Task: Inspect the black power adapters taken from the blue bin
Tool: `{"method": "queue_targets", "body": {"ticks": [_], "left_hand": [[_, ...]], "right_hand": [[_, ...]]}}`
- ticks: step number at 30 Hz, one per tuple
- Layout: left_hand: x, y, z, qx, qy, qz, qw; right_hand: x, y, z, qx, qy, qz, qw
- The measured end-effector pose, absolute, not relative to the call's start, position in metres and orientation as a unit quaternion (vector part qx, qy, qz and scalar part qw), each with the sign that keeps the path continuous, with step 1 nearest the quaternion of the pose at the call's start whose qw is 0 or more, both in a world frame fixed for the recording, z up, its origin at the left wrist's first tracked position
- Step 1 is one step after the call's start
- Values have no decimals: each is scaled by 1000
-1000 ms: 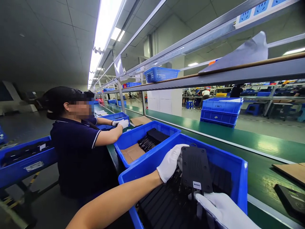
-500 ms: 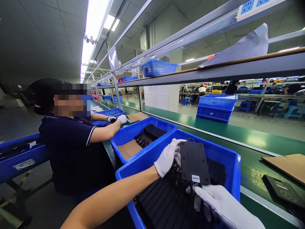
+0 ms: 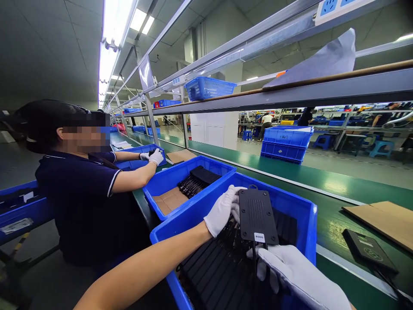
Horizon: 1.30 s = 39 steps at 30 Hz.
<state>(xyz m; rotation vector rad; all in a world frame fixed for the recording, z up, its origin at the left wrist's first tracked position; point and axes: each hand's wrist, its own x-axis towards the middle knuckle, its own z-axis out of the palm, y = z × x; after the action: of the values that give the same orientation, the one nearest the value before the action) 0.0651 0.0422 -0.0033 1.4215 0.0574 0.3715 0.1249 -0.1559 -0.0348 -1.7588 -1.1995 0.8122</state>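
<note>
A flat black electronic box (image 3: 257, 215) with ribs, corner screws and a white label reading 8000 is held over a blue bin (image 3: 313, 232). My gloved left hand (image 3: 223, 210) grips its upper left edge, fingers partly behind it. At the lower end, my gloved right hand (image 3: 290, 269) is closed around the black cables (image 3: 254, 262) that leave the box. Rows of similar black boxes (image 3: 216, 275) with cables fill the bin below. Part of the right fingers is hidden behind the cables.
Beyond my bin stands another blue bin (image 3: 190, 202) with black units and cardboard. A co-worker (image 3: 77, 181) in a dark shirt works at the left. On the green bench lie another black box (image 3: 369, 252) and cardboard (image 3: 383, 219). A metal shelf rail (image 3: 290, 90) runs above.
The whole view has shifted, so everything appears slightly farther left. Both my hands keep the same hold on the black box. The co-worker's hands have moved slightly.
</note>
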Motion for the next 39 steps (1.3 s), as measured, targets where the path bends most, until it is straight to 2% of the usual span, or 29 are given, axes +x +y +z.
{"method": "queue_targets", "body": {"ticks": [39], "left_hand": [[68,44,-7,653,27,156,740]], "right_hand": [[125,-159,-31,-717,-471,323,401]]}}
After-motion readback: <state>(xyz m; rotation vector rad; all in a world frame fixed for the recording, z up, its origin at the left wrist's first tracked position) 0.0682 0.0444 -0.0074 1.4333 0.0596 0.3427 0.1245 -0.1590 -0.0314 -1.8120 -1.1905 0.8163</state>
